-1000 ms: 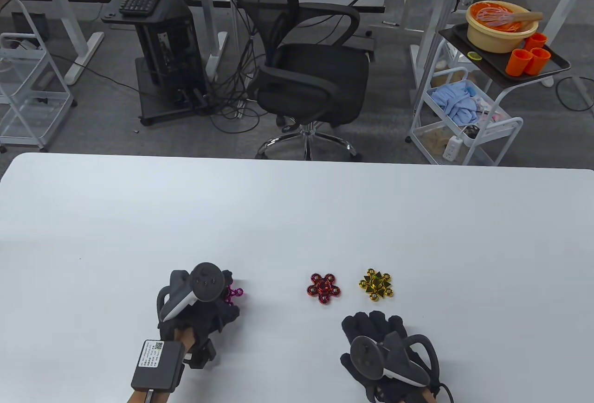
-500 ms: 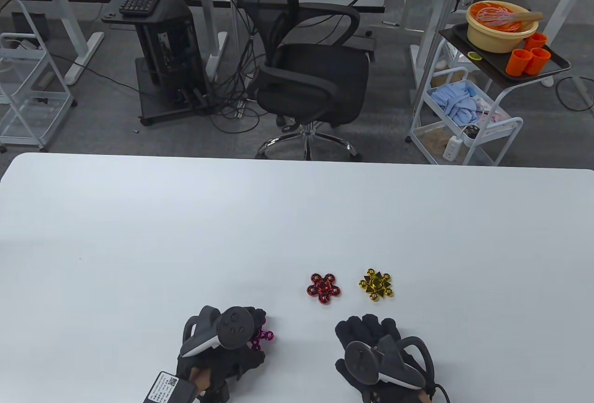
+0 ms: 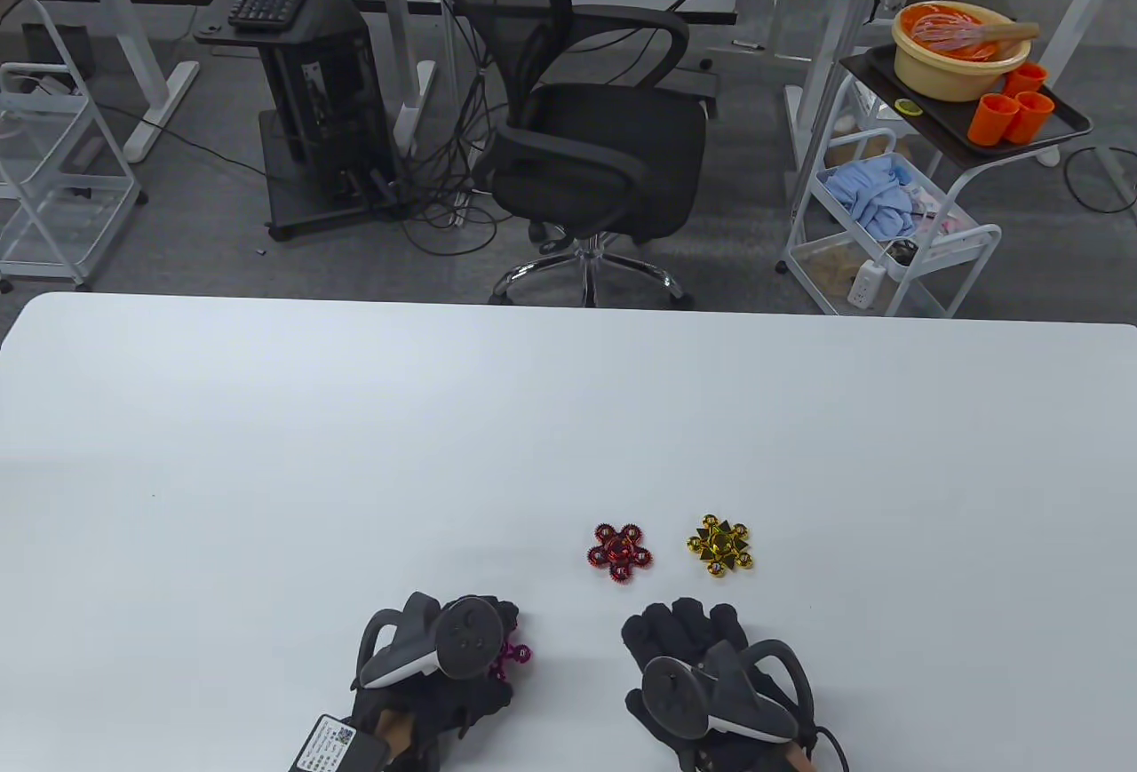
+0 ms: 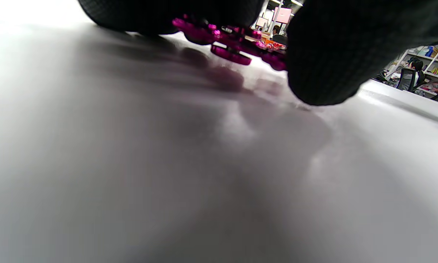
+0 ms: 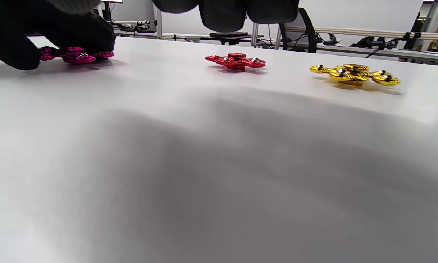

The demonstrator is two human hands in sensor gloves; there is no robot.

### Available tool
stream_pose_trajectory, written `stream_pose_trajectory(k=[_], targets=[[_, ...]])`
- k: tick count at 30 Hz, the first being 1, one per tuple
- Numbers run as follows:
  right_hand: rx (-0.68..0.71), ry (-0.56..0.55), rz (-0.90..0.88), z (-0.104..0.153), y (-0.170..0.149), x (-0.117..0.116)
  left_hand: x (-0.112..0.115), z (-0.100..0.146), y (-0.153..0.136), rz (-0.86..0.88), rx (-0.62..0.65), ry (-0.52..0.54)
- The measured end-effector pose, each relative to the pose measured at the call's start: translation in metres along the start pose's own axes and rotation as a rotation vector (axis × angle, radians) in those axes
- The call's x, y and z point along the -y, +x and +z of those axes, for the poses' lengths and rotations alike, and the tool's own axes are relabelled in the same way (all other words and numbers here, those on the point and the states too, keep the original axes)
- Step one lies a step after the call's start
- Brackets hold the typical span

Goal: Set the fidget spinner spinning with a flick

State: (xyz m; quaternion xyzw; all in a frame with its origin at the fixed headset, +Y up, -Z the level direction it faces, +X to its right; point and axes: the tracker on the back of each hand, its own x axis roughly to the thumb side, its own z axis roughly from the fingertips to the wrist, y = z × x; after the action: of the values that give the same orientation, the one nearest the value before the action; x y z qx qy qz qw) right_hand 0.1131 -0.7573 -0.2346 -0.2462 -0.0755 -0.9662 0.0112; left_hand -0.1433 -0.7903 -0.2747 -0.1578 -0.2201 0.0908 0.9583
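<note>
My left hand [image 3: 497, 643] grips a magenta fidget spinner [image 3: 513, 655] low over the white table [image 3: 355, 452], near the front edge. Only its right tip shows past the fingers. In the left wrist view the spinner [image 4: 233, 42] sits under my fingers [image 4: 325, 54], very close to the tabletop; I cannot tell whether it touches. It also shows in the right wrist view [image 5: 75, 54]. My right hand [image 3: 679, 623] lies flat and empty, its fingers spread, just right of the left hand.
A red spinner [image 3: 620, 552] and a gold spinner [image 3: 719, 545] lie side by side on the table just beyond my right hand; both show in the right wrist view, the red [image 5: 236, 61] and the gold [image 5: 354, 73]. An office chair [image 3: 586, 141] stands behind the table.
My left hand has carried the magenta spinner toward the front edge and to the right. My right hand has shifted slightly left. The red and gold spinners have not moved.
</note>
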Motion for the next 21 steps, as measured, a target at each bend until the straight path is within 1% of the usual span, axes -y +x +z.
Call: stream_pose_trajectory(k=[6,9,18,21], targets=[[0.035,-0.023,-0.054,-0.018,0.015,0.015,0.002,-0.003,0.001,-0.009,-0.003,-0.024],[0.051,-0.022,-0.056,-0.029,0.023,0.018,0.001,-0.002,0.002,-0.015,-0.003,-0.036],[0.055,-0.002,-0.055,-0.056,0.043,0.019,0.002,-0.002,-0.001,0.008,0.006,-0.076],[0.052,0.01,-0.056,-0.067,0.049,0.016,-0.003,0.005,0.0,0.017,0.005,-0.082]])
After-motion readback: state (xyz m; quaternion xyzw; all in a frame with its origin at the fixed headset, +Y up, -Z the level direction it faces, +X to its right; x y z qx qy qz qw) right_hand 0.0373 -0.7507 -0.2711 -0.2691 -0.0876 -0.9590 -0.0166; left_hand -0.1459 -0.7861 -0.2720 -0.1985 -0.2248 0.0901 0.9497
